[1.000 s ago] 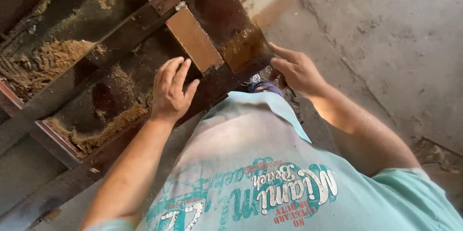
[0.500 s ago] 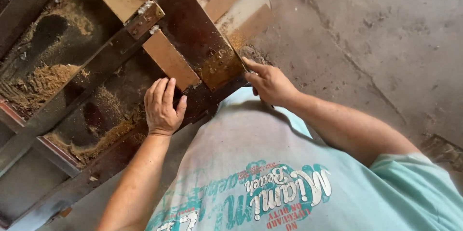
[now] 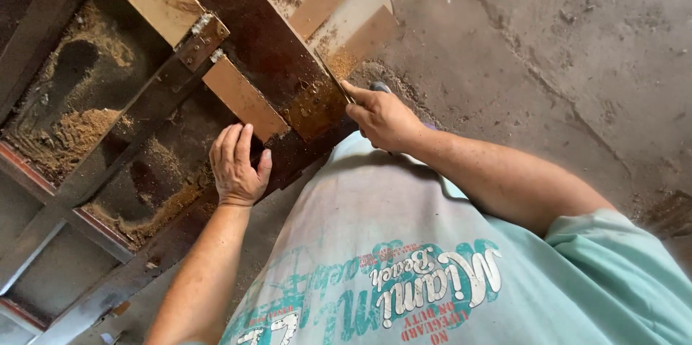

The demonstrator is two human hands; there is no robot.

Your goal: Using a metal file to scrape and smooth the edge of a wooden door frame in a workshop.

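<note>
A dark brown board (image 3: 267, 42) lies slanted across a dusty metal frame (image 3: 94, 172). The right hand (image 3: 382, 118) pinches the board's near edge, fingers closed on it. The left hand (image 3: 236, 166) rests open and flat beside a pale wooden strip (image 3: 244, 98). Sawdust (image 3: 72, 132) lies below, concrete floor (image 3: 548, 49) to the right.

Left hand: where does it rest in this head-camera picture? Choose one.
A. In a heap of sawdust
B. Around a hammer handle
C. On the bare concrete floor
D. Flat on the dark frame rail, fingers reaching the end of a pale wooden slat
D: the left hand lies palm-down on the dark frame rail, fingertips at the end of the pale wooden slat; no hammer shows, and the sawdust and concrete floor lie apart from it.
</note>
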